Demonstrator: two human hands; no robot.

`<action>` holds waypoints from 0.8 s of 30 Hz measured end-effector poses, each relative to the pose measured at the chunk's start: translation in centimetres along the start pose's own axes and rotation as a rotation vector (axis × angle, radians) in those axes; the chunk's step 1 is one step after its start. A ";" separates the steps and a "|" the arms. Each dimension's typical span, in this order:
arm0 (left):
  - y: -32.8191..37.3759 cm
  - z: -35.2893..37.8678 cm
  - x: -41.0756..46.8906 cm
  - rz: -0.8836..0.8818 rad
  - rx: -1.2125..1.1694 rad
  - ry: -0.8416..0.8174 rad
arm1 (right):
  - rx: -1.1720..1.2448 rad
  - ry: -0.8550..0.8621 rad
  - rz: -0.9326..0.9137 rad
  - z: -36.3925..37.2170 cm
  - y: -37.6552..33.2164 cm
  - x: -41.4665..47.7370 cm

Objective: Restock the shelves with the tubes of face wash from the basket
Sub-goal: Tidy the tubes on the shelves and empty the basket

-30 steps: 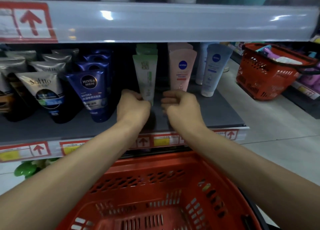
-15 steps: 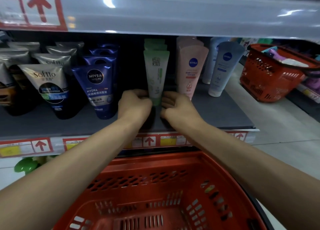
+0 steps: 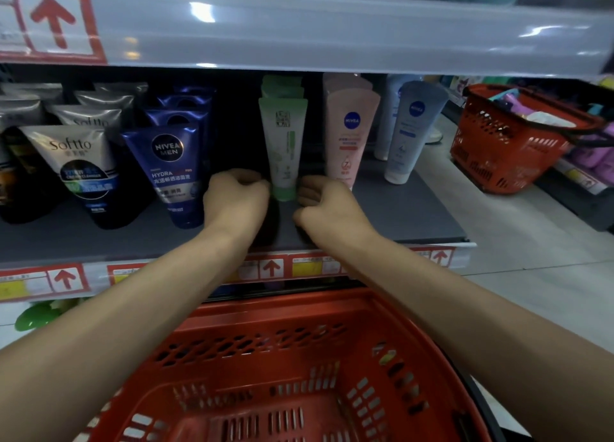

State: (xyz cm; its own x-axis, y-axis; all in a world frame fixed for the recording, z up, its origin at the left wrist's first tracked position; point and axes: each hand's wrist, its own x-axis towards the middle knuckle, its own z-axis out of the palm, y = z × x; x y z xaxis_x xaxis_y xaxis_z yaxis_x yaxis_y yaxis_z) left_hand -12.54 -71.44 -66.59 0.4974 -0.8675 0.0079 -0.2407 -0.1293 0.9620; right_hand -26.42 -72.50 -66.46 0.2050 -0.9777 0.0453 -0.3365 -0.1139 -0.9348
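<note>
I am clamping the upright green tube (image 3: 282,149) between curled left hand (image 3: 236,199) and right hand (image 3: 327,209), both equally near, behind the shelf (image 3: 398,215) front edge.

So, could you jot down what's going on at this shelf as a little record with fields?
Activity: steadying a green tube, cap down, on the shelf
Left hand: curled against its cap, left side
Right hand: curled against its cap, right side
Neighbours: blue tube to the left, pink tube to the right
Near basket: red, no tubes visible inside

Single head view — forward and down, close above the basket (image 3: 282,308), toward the shelf (image 3: 398,212).
</note>
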 end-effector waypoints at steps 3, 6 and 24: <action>0.7 -0.3 -1.5 0.059 -0.011 0.021 | -0.010 0.037 0.019 -0.6 -0.3 -0.9; 1.6 0.1 -3.1 0.107 -0.030 -0.023 | 0.030 0.110 0.037 -1.5 -0.7 -1.9; 6.6 9.4 -10.2 0.155 -0.021 -0.436 | 0.031 0.479 0.137 -13.3 3.1 -4.8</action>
State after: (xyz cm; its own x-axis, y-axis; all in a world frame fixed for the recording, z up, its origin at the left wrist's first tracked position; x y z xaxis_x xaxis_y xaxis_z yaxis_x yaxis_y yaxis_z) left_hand -27.05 -67.98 -62.87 0.0583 -0.9975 0.0408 -0.2658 0.0239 0.9637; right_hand -40.65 -70.54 -64.88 -0.2864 -0.9555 0.0713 -0.3019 0.0193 -0.9531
